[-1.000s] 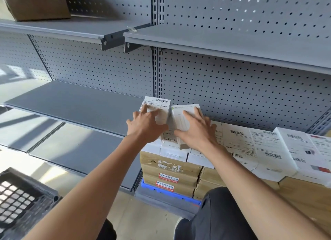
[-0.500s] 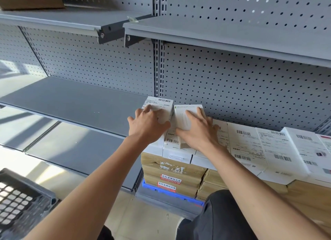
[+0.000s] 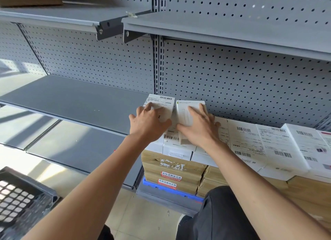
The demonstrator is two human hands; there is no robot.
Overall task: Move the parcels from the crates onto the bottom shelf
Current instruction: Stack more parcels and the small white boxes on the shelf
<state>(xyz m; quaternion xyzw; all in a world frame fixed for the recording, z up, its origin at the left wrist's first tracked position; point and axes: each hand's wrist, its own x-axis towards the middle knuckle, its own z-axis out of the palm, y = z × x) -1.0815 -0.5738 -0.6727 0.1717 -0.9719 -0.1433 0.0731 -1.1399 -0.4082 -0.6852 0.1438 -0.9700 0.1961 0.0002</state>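
Note:
Two small white parcels lie side by side on top of a stack at the bottom shelf's right bay. The left parcel has a barcode label; the right parcel is plain white. My left hand lies over the labelled one, fingers on its top and thumb at its near edge. My right hand presses flat on the plain one with straight fingers. Under them are more white labelled parcels in a row, resting on brown cartons.
A black mesh crate stands on the floor at lower left. The grey bottom shelf and the shelf above it run to the left. Another shelf overhangs the stack. A blue base lies under the cartons; my knee is in front.
Both hands have stayed on the two small parcels and edged them slightly further back toward the pegboard. The camera has tilted a little.

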